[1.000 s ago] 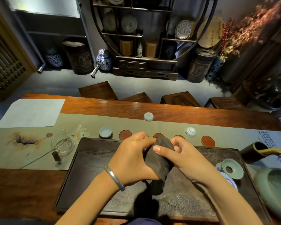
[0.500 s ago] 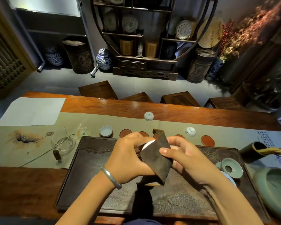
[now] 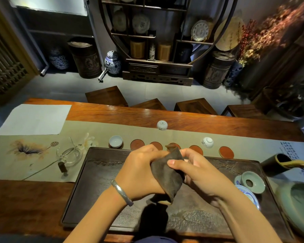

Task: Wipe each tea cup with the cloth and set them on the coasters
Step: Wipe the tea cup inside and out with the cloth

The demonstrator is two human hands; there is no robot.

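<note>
Cloth (image 3: 167, 174) now fully over the previously glimpsed cup.

My forearms bare to the frame edge, no sleeves visible, plain silver bangle (image 3: 121, 192) on my left wrist, no rings seen.

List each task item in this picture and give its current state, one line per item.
cloth: bunched, gripped by both hands
left hand: grips cloth
right hand: grips cloth
leftmost cup: upright on coaster
far cup: upside down, off coasters
right cup: upside down, off coasters
rightmost coaster: bare
</note>
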